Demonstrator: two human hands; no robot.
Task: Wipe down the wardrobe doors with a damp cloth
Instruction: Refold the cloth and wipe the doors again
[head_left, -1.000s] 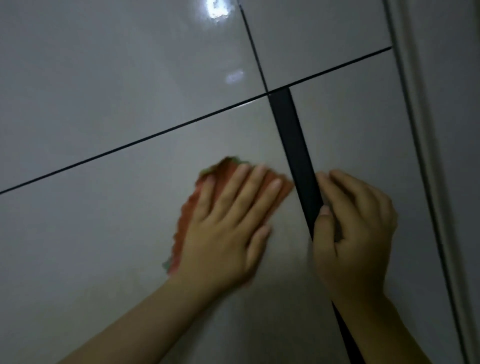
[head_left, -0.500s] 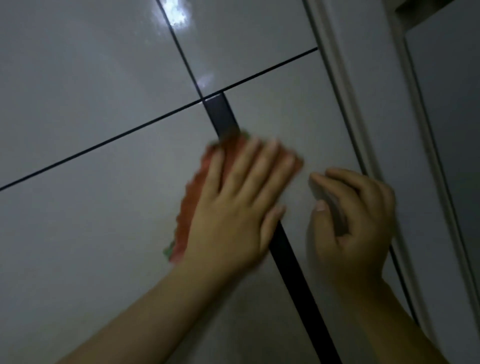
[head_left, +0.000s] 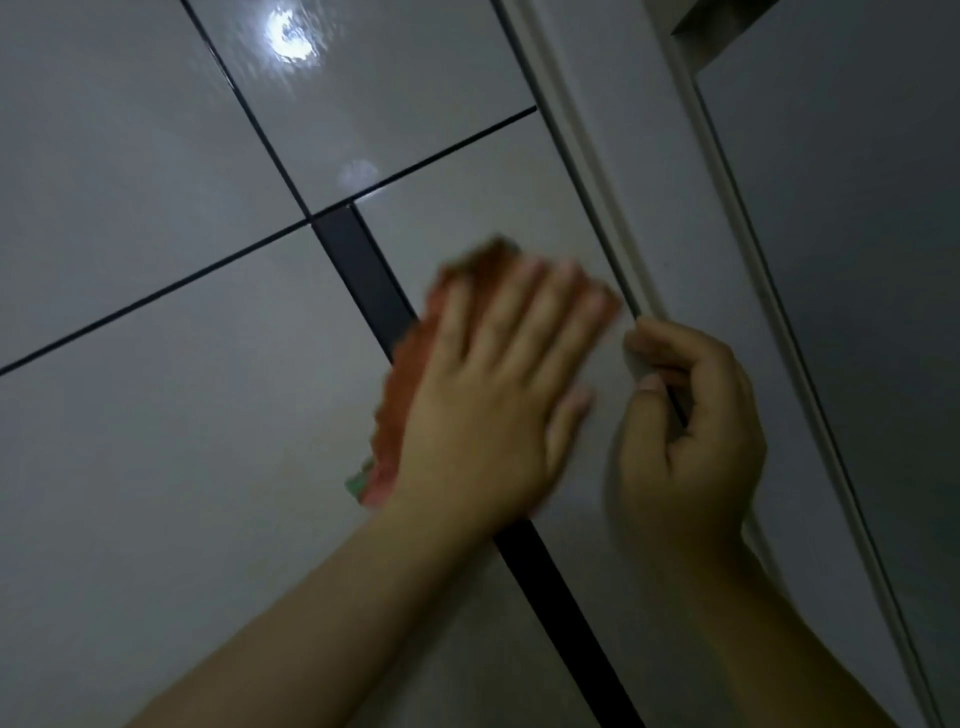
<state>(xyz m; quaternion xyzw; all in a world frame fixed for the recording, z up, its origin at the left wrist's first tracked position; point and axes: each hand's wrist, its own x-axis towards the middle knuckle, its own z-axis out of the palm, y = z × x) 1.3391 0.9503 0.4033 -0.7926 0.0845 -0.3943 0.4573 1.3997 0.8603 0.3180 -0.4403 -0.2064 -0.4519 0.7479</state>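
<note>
Pressing: left hand (head_left: 483, 415), fingers straight, flat on cloth (head_left: 400, 410), blurred
door (head_left: 182, 467): cloth near its right edge
right hand (head_left: 691, 431): fingers curled, apparently gripping that edge

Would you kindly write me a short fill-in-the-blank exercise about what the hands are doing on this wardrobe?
1. The left hand presses an ____ cloth flat against the door.
2. The cloth partly covers the vertical ____ strip between the doors.
3. The right hand has its fingers ____ at the right door's edge.

Missing words: orange; black; curled
</note>
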